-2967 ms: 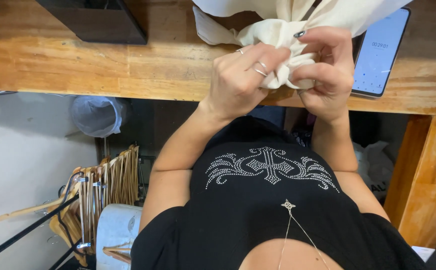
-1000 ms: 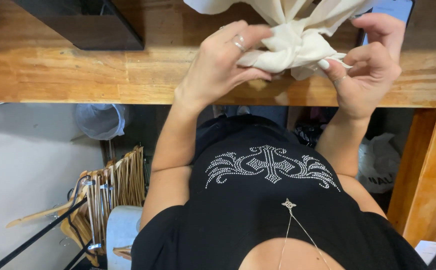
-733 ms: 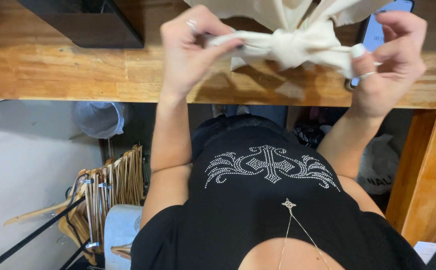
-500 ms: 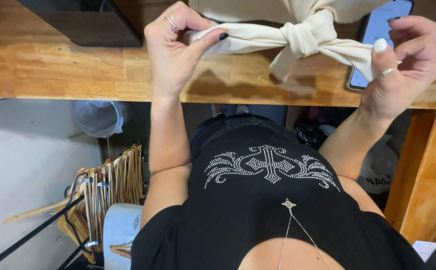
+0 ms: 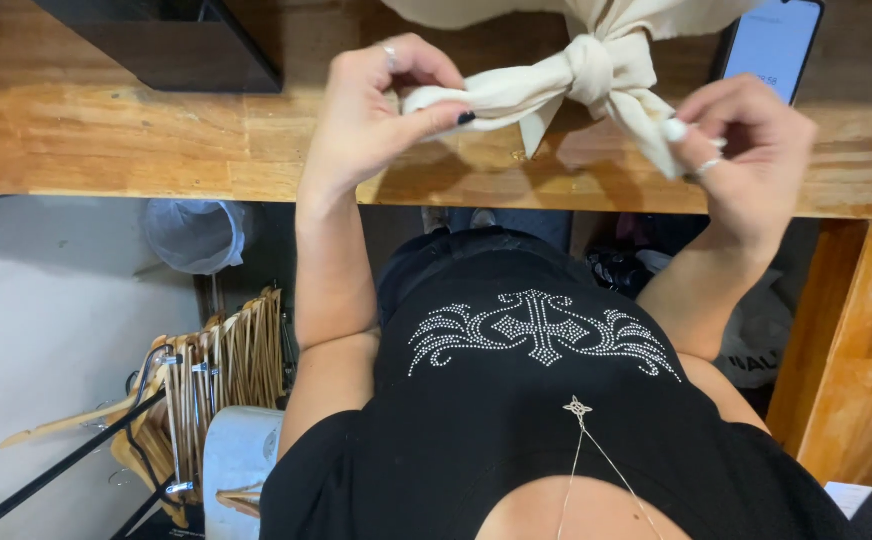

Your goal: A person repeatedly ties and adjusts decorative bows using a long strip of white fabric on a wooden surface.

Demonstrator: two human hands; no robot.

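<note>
Over the wooden counter (image 5: 106, 140), the left hand (image 5: 371, 110) pinches one tail of a cream cloth (image 5: 556, 75) between thumb and fingers, while the right hand (image 5: 756, 160) pinches the other tail. The cloth's knot (image 5: 596, 65) sits between the hands, above the counter's front edge. A phone (image 5: 776, 40) lies just behind the right hand.

The hands (image 5: 566, 130) now sit apart at nine and three o'clock. The cream cloth (image 5: 556, 75) shows a tightened knot (image 5: 593, 68), no longer bunched.
</note>
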